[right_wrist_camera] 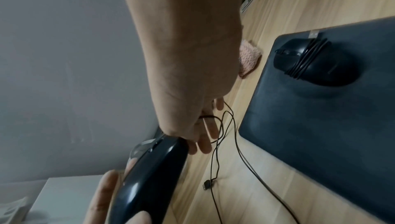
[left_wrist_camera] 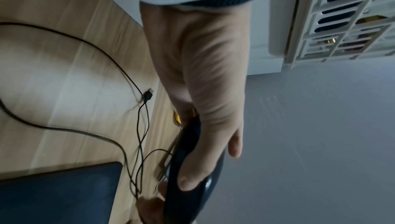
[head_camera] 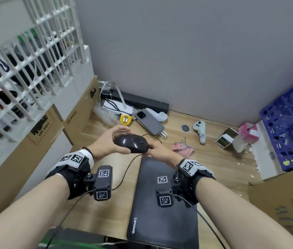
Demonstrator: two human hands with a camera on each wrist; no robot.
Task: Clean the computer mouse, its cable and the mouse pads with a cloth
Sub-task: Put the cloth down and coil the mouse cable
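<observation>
My left hand [head_camera: 109,141] holds a glossy black mouse [head_camera: 131,143] in the air above the desk, thumb on its near side and fingers over the far side. My right hand [head_camera: 157,151] sits at the mouse's front end and pinches its thin black cable [right_wrist_camera: 206,117] between the fingers. The cable hangs down to the desk and ends in a loose USB plug [right_wrist_camera: 207,183]. A pink cloth [head_camera: 183,148] lies on the desk to the right. Below my hands lies a black Lenovo mouse pad [head_camera: 160,212]. A second mouse [right_wrist_camera: 314,62], cable wound round it, rests on that pad.
Cardboard boxes [head_camera: 43,128] and white grid crates stand along the left. At the back lie a phone [head_camera: 149,121], a yellow gadget [head_camera: 125,120], white controllers [head_camera: 200,131] and cables. Small boxes [head_camera: 226,138] and a blue crate [head_camera: 291,123] stand at the right.
</observation>
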